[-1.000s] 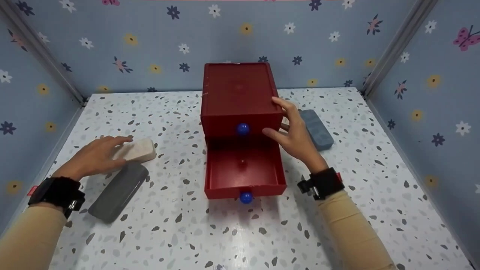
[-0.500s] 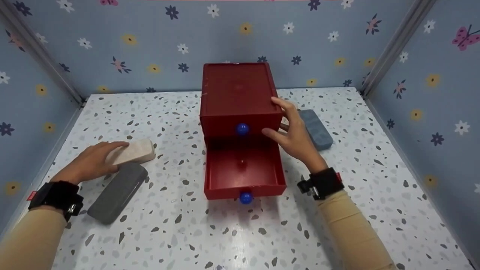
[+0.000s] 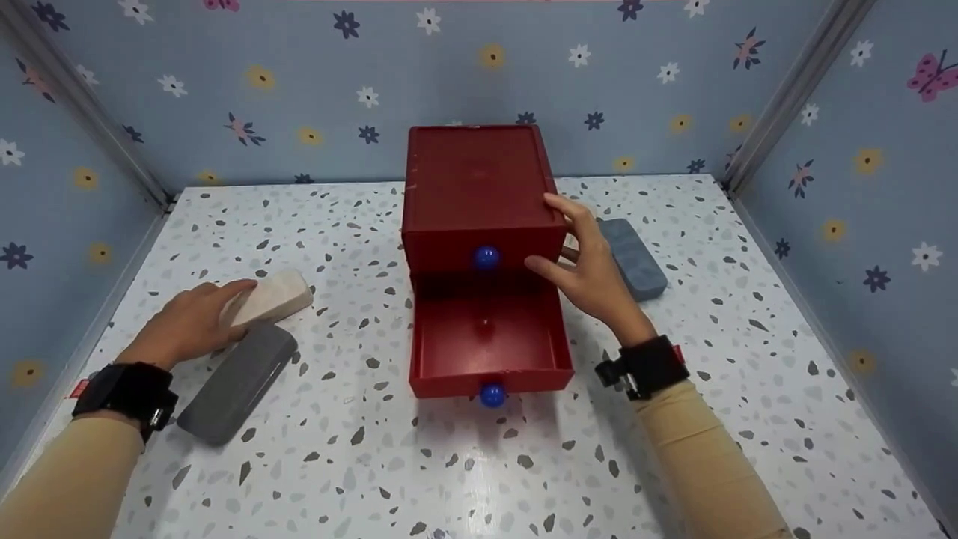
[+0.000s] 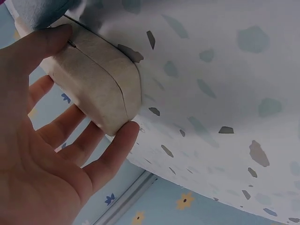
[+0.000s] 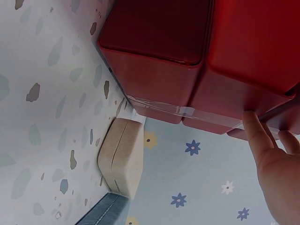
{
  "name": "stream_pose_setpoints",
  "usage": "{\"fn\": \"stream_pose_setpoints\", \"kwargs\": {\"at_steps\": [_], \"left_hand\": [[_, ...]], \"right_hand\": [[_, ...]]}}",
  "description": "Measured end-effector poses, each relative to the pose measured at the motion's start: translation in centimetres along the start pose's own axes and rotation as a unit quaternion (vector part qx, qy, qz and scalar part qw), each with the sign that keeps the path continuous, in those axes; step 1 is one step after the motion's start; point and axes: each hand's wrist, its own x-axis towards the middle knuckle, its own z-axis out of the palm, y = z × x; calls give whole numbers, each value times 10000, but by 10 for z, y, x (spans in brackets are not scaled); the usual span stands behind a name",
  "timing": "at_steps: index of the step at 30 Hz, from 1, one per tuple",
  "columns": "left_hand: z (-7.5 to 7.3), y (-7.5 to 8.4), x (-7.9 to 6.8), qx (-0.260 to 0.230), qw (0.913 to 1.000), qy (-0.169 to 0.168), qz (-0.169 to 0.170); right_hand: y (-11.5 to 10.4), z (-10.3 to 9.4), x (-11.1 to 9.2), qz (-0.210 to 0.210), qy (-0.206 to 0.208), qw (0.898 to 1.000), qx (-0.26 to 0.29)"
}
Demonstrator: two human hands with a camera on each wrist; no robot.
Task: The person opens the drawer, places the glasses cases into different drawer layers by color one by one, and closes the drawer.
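In the head view my left hand (image 3: 187,320) grips the left end of a beige glasses case (image 3: 275,298). The left wrist view shows the thumb on one side of that case (image 4: 96,77) and fingers along the other. A dark grey glasses case (image 3: 238,385) lies just below this hand. My right hand (image 3: 591,277) holds the right front corner of a red drawer cabinet (image 3: 479,180), thumb on its front, index finger at the top edge. The cabinet's lower drawer (image 3: 490,383) is pulled out, with nothing in it; the upper one is closed. Both have blue knobs.
A blue-grey glasses case (image 3: 632,258) lies right of the cabinet. The right wrist view shows a beige case (image 5: 123,157) and part of a blue case (image 5: 105,211) beside the cabinet. Blue flowered panels (image 3: 299,90) border the speckled table (image 3: 359,479).
My left hand has lowered its fingers around the beige case, and the case has shifted slightly. The right hand, cabinet and open drawer have stayed in place.
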Motion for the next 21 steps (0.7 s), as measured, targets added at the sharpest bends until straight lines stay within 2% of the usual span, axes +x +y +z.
{"fn": "stream_pose_setpoints", "kwargs": {"at_steps": [6, 14, 21], "left_hand": [[1, 1, 1, 159, 9999, 34, -26], [-4, 2, 1, 171, 9997, -158, -92], [-11, 6, -1, 259, 9994, 43, -208]], "right_hand": [[1, -1, 1, 22, 4, 10000, -45], [1, -1, 1, -7, 48, 9999, -90], [0, -1, 0, 20, 1, 9999, -139]]}}
